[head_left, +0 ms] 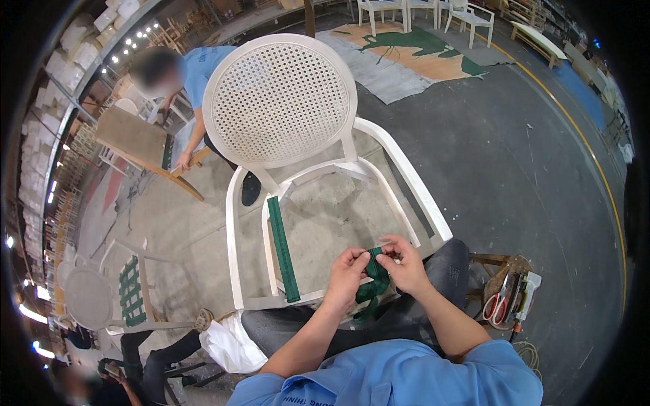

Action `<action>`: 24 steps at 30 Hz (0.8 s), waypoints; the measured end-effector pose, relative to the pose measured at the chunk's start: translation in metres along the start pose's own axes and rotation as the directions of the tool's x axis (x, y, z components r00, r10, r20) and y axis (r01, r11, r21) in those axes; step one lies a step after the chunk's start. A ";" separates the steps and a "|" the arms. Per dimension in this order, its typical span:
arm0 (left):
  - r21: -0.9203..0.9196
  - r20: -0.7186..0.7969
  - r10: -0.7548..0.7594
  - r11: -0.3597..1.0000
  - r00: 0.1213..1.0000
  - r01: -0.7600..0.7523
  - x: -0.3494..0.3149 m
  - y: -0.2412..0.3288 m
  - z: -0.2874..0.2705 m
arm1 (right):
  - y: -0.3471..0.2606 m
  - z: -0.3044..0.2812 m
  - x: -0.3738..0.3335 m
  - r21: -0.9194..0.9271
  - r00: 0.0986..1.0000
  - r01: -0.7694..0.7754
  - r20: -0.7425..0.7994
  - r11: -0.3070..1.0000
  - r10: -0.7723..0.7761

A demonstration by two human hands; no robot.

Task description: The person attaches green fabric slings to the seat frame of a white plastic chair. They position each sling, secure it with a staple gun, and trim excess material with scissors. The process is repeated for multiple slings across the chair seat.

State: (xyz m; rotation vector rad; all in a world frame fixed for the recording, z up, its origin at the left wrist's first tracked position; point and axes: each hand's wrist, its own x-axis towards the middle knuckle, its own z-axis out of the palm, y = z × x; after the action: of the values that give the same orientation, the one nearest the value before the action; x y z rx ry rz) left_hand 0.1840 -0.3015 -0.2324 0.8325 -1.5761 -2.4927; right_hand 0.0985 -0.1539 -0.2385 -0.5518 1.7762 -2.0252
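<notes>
In front of me stands a white armchair frame with a round woven cane back and an open seat. One green webbing strap runs front to back along the seat's left side. Above the front rail, at the right, my left hand and my right hand pinch a loose green strap between thumbs and fingers. The strap's end is between the fingertips, and the rest hangs in folds toward my lap.
At my right, a small wooden stool carries red-handled scissors and a stapler-like tool. A co-worker leans over a brown chair at the far left. Nearer left is a chair with woven green straps. White cloth lies by my left leg.
</notes>
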 end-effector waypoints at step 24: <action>0.624 0.173 0.555 0.577 0.813 -0.527 0.052 0.034 0.028 | -0.073 -0.040 0.054 -0.596 0.969 0.247 0.153 0.764 -0.194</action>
State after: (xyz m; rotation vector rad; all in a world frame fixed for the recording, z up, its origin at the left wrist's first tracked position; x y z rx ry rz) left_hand 0.1194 -0.3121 -0.2149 0.3202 -2.2876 -1.4751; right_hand 0.0294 -0.1405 -0.1687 -1.0643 2.4098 -1.4777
